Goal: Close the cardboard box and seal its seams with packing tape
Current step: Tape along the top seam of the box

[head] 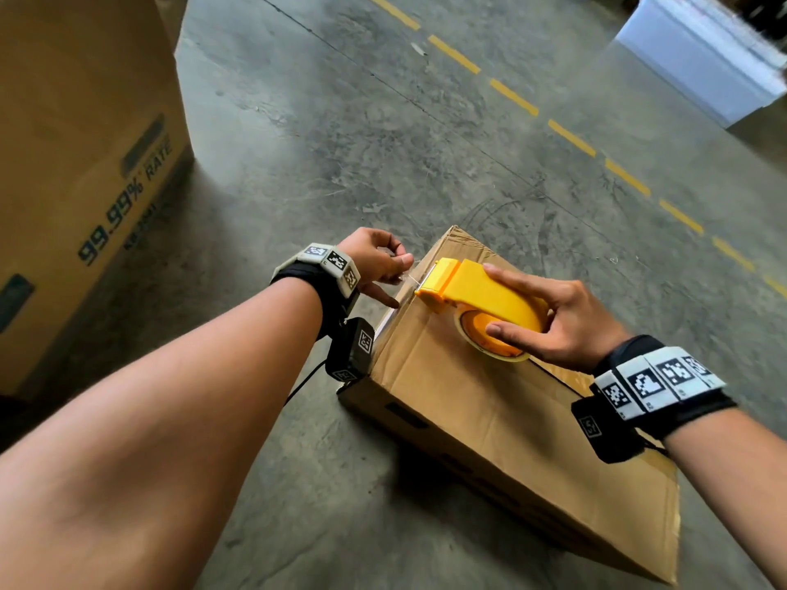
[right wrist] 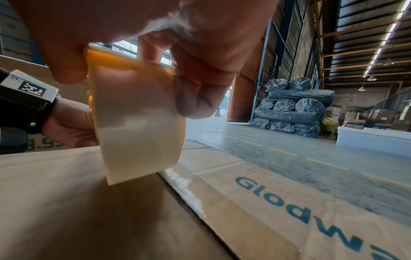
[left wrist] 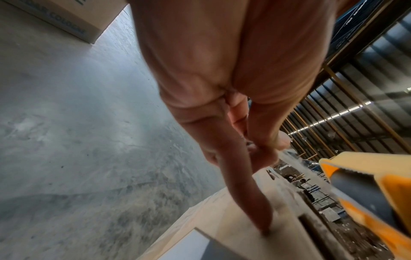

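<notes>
The box (head: 502,419) sits on the floor (head: 383,142), flaps already closed. The right hand (head: 566,321) grips the tape dispenser (head: 481,291) on top; the left hand (head: 377,259) pinches the tape end (head: 406,278) at the edge. Most sealing apparently remains.

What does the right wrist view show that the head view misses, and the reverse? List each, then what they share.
Only the right wrist view: the clear tape roll edge-on above the box's centre seam, blue lettering on a flap, and stacked grey sacks.
Only the head view: the left hand pinching the tape end at the yellow dispenser, and a tall carton.
Both: the right hand gripping the dispenser on the cardboard box.
</notes>
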